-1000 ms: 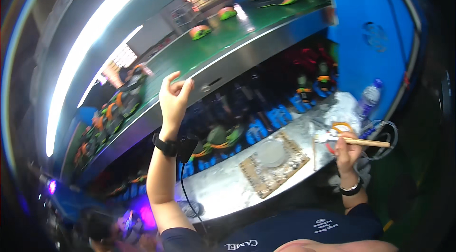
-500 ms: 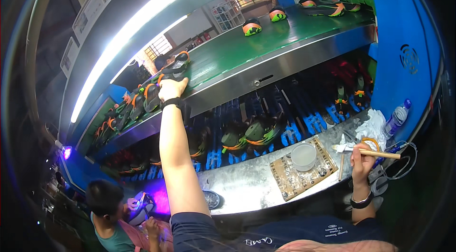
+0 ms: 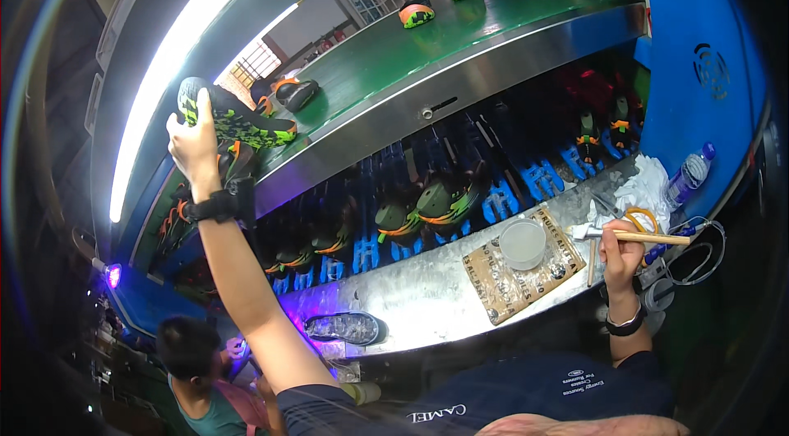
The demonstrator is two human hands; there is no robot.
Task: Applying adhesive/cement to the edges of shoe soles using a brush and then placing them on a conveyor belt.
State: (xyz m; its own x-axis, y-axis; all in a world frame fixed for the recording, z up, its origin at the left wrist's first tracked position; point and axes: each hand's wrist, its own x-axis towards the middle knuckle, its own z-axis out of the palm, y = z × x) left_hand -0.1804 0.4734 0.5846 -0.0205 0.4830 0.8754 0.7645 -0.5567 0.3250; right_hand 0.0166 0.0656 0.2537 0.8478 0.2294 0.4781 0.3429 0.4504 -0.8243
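My left hand (image 3: 196,144), a dark band on its wrist, is raised over the left part of the green conveyor belt (image 3: 378,78). It grips a shoe (image 3: 251,119) whose black and lime mottled underside shows. Beside it on the belt lies a dark shoe (image 3: 297,94). Low at the right, my right hand (image 3: 622,253) is closed around the wooden handle of a brush (image 3: 653,237), its pale head pointing left. Near that hand, a clear tub of whitish liquid (image 3: 523,244) stands on brown printed cardboard (image 3: 497,292). A dark shoe sole (image 3: 345,327) rests on the bench's left part.
Under the belt, several shoes (image 3: 444,198) sit on blue racks. More shoe parts (image 3: 417,12) ride the belt's far side. White cloth (image 3: 641,189), a bottle (image 3: 692,175), a yellow ring (image 3: 641,220) and cables crowd the bench's right end. A co-worker (image 3: 193,362) sits at lower left.
My left hand has lifted a shoe off the belt's left part and moved left and up with it. The view has shifted, showing more of the sole on the bench. The brush stays in my right hand.
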